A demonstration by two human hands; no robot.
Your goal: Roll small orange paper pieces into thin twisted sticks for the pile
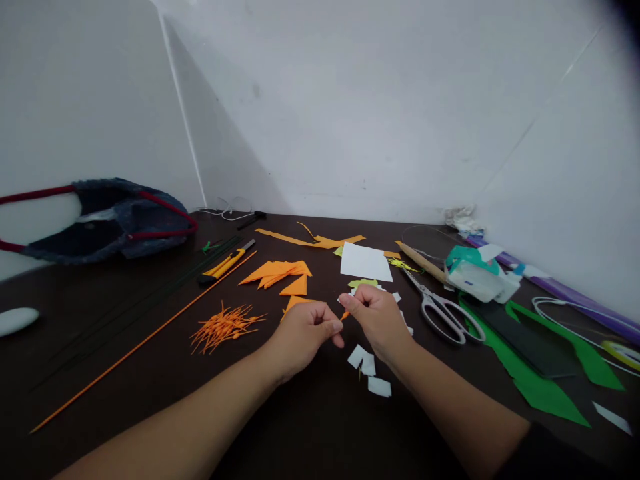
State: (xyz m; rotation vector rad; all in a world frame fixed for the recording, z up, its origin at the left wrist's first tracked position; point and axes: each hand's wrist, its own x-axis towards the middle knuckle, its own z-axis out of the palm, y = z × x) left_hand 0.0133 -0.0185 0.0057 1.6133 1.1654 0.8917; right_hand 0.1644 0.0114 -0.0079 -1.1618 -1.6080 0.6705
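Observation:
A small twisted orange paper strip (345, 315), with a slightly thicker part in it, spans the gap between my two hands. One end is pinched between the thumb and fingers of my left hand (307, 333). My right hand (377, 317) grips the other end with thumb and bent forefinger. Left of my left hand lies a loose pile of thin orange paper strips (225, 329). Folded orange paper triangles (275, 272) sit just beyond that hand. Below my right wrist are small white paper pieces (379, 387), and a white paper square (366, 261) lies farther back.
Scissors (443, 310) lie right of my right hand, near green paper (545, 397) and a tissue pack (477, 273). On the left are a yellow cutter (223, 268), a long orange stick (145, 340) and a dark blue bag (110, 220). A wall (325, 113) stands behind the table.

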